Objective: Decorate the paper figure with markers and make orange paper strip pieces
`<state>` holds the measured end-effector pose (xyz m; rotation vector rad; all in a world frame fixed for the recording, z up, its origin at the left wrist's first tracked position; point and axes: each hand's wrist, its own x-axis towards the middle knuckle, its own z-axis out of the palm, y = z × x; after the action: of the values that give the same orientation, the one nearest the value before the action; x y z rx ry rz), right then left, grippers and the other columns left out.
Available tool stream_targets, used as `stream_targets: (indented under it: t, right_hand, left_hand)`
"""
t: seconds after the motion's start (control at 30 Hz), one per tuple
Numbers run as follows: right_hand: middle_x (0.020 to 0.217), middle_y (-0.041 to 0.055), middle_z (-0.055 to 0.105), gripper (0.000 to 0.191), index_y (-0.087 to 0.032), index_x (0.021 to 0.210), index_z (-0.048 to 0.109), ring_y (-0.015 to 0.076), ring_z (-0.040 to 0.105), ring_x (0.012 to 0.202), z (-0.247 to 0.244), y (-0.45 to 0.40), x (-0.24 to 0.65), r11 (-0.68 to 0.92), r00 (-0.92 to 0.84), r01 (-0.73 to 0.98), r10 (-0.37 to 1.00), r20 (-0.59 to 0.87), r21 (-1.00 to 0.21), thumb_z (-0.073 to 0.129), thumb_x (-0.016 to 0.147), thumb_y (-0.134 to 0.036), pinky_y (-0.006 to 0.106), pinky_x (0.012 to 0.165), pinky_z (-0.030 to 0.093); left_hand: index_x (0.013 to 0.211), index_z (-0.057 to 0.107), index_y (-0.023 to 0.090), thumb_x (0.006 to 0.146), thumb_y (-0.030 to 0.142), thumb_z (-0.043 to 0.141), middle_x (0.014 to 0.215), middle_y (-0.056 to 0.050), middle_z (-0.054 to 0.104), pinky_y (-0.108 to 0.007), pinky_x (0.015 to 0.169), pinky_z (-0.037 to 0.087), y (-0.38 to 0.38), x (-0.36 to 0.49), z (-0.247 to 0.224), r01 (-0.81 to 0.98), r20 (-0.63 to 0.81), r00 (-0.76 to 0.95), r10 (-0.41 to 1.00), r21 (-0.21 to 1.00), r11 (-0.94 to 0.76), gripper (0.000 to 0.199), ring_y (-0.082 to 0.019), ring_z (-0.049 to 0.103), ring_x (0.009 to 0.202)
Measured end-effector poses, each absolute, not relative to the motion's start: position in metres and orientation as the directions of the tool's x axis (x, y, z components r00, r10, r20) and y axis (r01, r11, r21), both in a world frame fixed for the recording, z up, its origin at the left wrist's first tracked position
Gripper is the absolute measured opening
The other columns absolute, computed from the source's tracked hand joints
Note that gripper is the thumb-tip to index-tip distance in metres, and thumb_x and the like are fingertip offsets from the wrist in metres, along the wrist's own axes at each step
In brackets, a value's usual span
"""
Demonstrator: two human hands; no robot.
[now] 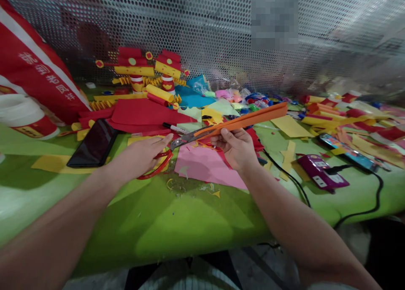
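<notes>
Cutting straight needs the left grip (pixel 145 153), holding the scissors (pixel 178 142), steady, and the right grip (pixel 236 148), pinching the orange paper (pixel 253 117), clear of the blades (pixel 191 137).

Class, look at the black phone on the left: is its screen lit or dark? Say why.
Dark: the black phone shows no glowing picture, only a dark surface; I cannot tell whether it is switched off.

Perforated grey metal wall (pixel 205 32) behind; green table (pixel 177 235) in front, rounded edge, pale glare patches; dim grey floor (pixel 248 277) below.
</notes>
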<state>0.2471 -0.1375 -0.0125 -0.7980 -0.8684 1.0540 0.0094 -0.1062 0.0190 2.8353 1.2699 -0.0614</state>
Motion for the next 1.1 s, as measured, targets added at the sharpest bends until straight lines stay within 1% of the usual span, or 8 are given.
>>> stream_targets:
  t: [0.1,0.17,0.37,0.5,0.67,0.83,1.0,1.1]
  right_hand:
    - [0.058,-0.0034,0.067,0.017,-0.019,0.069,0.062,0.0109,0.064,0.052,-0.013,-0.137,0.248,0.3,0.237,-0.382,0.946,0.221,-0.874,0.076,0.064,-0.028,0.023,0.053,0.058]
    - [0.058,-0.0032,0.067,0.016,-0.019,0.07,0.061,0.0106,0.065,0.052,-0.013,-0.137,0.248,0.302,0.231,-0.378,0.946,0.226,-0.875,0.075,0.066,-0.027,0.022,0.053,0.057]
    - [0.057,-0.0038,0.067,0.014,-0.02,0.067,0.063,0.0102,0.064,0.052,-0.012,-0.137,0.248,0.291,0.241,-0.386,0.948,0.209,-0.875,0.075,0.064,-0.026,0.021,0.053,0.057]
    - [0.058,-0.0032,0.068,0.017,-0.02,0.067,0.063,0.0104,0.064,0.051,-0.012,-0.137,0.246,0.3,0.227,-0.392,0.948,0.224,-0.87,0.077,0.062,-0.028,0.022,0.053,0.057]
    - [0.061,-0.0027,0.069,0.019,-0.02,0.067,0.064,0.0103,0.064,0.051,-0.014,-0.138,0.243,0.292,0.213,-0.393,0.951,0.223,-0.872,0.078,0.06,-0.031,0.022,0.053,0.057]
    - [0.064,-0.0024,0.071,0.023,-0.02,0.066,0.067,0.0097,0.066,0.054,-0.014,-0.14,0.241,0.274,0.176,-0.424,0.96,0.219,-0.863,0.082,0.055,-0.035,0.019,0.056,0.057]
    - [0.063,-0.0028,0.071,0.023,-0.02,0.068,0.068,0.0095,0.066,0.054,-0.016,-0.14,0.241,0.292,0.172,-0.412,0.955,0.241,-0.863,0.081,0.057,-0.036,0.018,0.054,0.057]
    - [0.064,-0.0021,0.071,0.023,-0.019,0.068,0.068,0.0095,0.066,0.055,-0.017,-0.14,0.241,0.288,0.162,-0.406,0.957,0.241,-0.867,0.08,0.058,-0.036,0.018,0.055,0.058]
  left_hand:
    - [0.141,0.031,0.014,0.084,0.017,0.036,0.131,-0.012,0.054,-0.037,0.098,0.041,-0.106,0.01,0.02,0.75,-0.061,0.66,0.749,0.004,-0.661,0.057,-0.024,0.051,0.118]
    - [0.141,0.031,0.015,0.084,0.017,0.035,0.129,-0.012,0.055,-0.037,0.097,0.042,-0.106,0.01,0.022,0.752,-0.07,0.658,0.75,-0.009,-0.66,0.057,-0.024,0.053,0.116]
    - [0.14,0.031,0.014,0.084,0.016,0.034,0.134,-0.011,0.051,-0.034,0.099,0.041,-0.107,0.011,0.022,0.737,-0.082,0.672,0.736,-0.019,-0.676,0.056,-0.021,0.05,0.12]
    - [0.142,0.025,0.016,0.084,0.015,0.033,0.139,-0.01,0.046,-0.032,0.099,0.04,-0.109,0.012,0.018,0.736,-0.071,0.673,0.736,-0.034,-0.676,0.058,-0.02,0.047,0.123]
    - [0.142,0.023,0.008,0.085,0.015,0.033,0.139,-0.015,0.044,-0.033,0.101,0.037,-0.109,0.013,0.013,0.734,-0.056,0.674,0.736,-0.052,-0.677,0.059,-0.022,0.044,0.126]
    - [0.142,0.023,0.009,0.083,0.013,0.033,0.141,-0.014,0.042,-0.032,0.101,0.036,-0.107,0.013,0.011,0.725,-0.036,0.686,0.727,-0.06,-0.686,0.06,-0.021,0.041,0.128]
    - [0.143,0.02,0.012,0.083,0.009,0.033,0.141,-0.012,0.042,-0.03,0.1,0.037,-0.106,0.012,0.012,0.729,-0.076,0.673,0.736,-0.103,-0.677,0.061,-0.018,0.044,0.125]
    - [0.143,0.021,0.013,0.084,0.01,0.032,0.14,-0.012,0.043,-0.032,0.099,0.038,-0.106,0.011,0.013,0.722,-0.087,0.675,0.733,-0.124,-0.68,0.059,-0.02,0.044,0.126]
